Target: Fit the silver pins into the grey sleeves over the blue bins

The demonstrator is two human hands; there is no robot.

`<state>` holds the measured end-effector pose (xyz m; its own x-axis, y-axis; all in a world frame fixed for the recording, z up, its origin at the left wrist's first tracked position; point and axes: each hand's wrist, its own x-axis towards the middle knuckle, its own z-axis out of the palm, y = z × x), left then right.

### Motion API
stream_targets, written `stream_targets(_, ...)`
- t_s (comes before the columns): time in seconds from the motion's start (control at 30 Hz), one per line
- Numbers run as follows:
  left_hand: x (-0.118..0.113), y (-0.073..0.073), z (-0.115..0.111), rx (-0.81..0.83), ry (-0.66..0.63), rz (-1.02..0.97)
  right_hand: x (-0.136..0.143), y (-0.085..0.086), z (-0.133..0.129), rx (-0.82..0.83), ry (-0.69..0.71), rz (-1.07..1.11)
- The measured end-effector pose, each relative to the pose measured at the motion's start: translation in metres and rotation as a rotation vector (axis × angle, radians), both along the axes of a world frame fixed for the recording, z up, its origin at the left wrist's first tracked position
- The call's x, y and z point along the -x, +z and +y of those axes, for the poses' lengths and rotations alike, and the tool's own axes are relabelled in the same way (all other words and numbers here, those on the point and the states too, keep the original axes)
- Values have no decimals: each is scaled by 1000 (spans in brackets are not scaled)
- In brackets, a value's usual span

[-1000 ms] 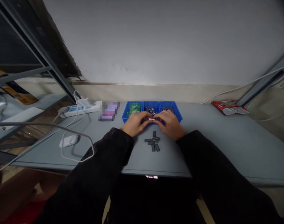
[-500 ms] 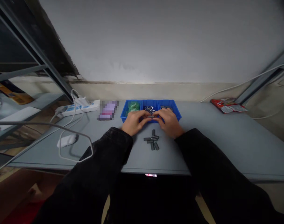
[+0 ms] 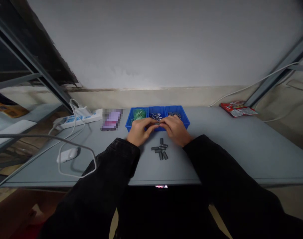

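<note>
My left hand [image 3: 139,131] and my right hand [image 3: 176,129] meet fingertip to fingertip at the front edge of the blue bins. Both are closed in a pinch on one small grey cylindrical piece [image 3: 157,123], mostly covered by the fingers. Behind them, the middle blue bin [image 3: 156,109] holds thin shiny metal pins [image 3: 155,116]. Green pieces [image 3: 139,114] fill the left bin. In the right bin are small greyish pieces [image 3: 175,115], partly behind my right hand. Several dark grey cylinders [image 3: 162,147] lie in a loose cluster on the table below my hands.
On the left are a white power strip [image 3: 79,119] with cables, a blurred-out purple phone-like object [image 3: 112,120] and a white earbud case [image 3: 68,155]. A red packet [image 3: 238,109] lies at the back right. The grey table [image 3: 223,149] meets a wall behind.
The camera view has shifted slightly, so everything sits a little further left. Both hands stay together over the bins' front edge, with the piece still pinched between them.
</note>
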<state>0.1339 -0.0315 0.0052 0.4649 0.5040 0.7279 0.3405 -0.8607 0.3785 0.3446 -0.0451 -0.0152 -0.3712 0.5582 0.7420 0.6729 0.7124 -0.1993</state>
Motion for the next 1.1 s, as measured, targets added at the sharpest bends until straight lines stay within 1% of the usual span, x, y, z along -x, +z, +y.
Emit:
stream_targets(0.17, 0, -1, 2, 30, 3, -29, 0, 0, -3, 7, 33, 38)
stream_targets(0.3, 0, -3, 3, 31, -7, -25, 0, 0, -2, 27, 25, 20)
stream_targets(0.57, 0, -4, 3, 17, -2, -65, 0, 0, 0, -28, 26, -26)
stream_targets(0.7, 0, -2, 1, 41, -11, -67, 1, 0, -1, 1, 22, -29)
stream_targets(0.87, 0, 0, 0, 26, 23, -57, 1, 4, -5, 34, 33, 4)
stream_targets(1.0, 0, -1, 1, 54, 21, -55, 2, 6, -6, 60, 48, 16)
stream_targets(1.1, 0, -3, 2, 64, 15, -42, 2, 5, -4, 69, 40, 4)
